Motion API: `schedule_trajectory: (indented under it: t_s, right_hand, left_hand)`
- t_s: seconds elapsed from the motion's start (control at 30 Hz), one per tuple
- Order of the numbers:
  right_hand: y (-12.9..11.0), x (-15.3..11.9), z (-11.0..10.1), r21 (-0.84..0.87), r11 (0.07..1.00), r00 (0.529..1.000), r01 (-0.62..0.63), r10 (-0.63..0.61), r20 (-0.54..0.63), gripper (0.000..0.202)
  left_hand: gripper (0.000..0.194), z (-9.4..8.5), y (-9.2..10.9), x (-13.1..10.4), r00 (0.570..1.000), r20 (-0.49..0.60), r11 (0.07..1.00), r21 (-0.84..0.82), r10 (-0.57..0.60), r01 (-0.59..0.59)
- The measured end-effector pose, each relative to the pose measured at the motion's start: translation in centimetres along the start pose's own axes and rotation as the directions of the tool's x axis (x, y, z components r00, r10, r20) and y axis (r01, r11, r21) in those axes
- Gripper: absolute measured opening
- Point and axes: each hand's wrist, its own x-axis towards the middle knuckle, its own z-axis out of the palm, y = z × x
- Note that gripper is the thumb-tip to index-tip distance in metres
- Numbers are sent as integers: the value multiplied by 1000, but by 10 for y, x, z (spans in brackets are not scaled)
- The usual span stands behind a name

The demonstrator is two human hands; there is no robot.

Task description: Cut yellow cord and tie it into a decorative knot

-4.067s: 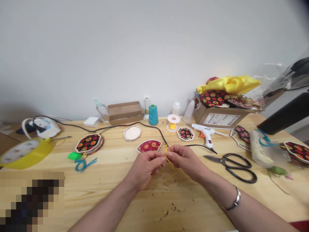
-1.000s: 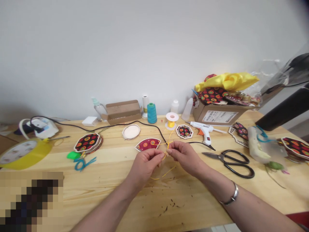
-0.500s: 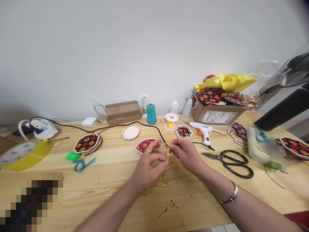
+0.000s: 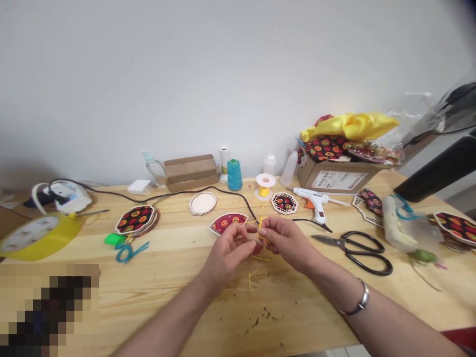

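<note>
A thin yellow cord (image 4: 261,221) runs from its spool (image 4: 265,190) down to my hands above the front of the table. My right hand (image 4: 284,243) pinches the cord between thumb and fingers where it looks twisted or knotted. My left hand (image 4: 228,255) is closed beside it, with curled fingers at a strand of the same cord; its fingertips are partly hidden. Loose cord loops below the hands, and a loose end hangs lower. Just behind my left fingers lies a fan-shaped red patterned piece (image 4: 226,222).
Black-handled scissors (image 4: 340,243) and a white glue gun (image 4: 316,201) lie to the right. Behind stand a teal thread cone (image 4: 234,176) and a filled cardboard box (image 4: 334,176). Stacked patterned pieces (image 4: 136,219) and yellow tape (image 4: 55,235) are at left. A black cable (image 4: 178,192) crosses the table.
The cord strand that was stretched straight between my hands now hangs in a loose loop. My left fingers have curled in, and my right hand has shifted slightly down.
</note>
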Motion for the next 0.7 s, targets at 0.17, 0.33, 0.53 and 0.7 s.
schedule_trajectory:
  t_s: [0.17, 0.33, 0.53, 0.7]
  right_hand:
    - [2, 1, 1, -124, 991, 999, 44, -48, -24, 17]
    - [6, 2, 0, -217, 973, 996, 78, -85, -21, 16]
    - [6, 2, 0, -231, 970, 996, 79, -85, -16, 15]
    - [7, 2, 0, -229, 969, 996, 91, -94, 0, 17]
  left_hand:
    - [22, -4, -7, 4, 996, -17, 995, 47, -83, 83]
    - [22, -5, -5, 5, 988, -38, 988, 15, -153, 153]
    - [18, -4, -3, 6, 985, -51, 986, -13, -165, 165]
    - [21, -5, -2, 8, 966, -33, 959, -131, -258, 252]
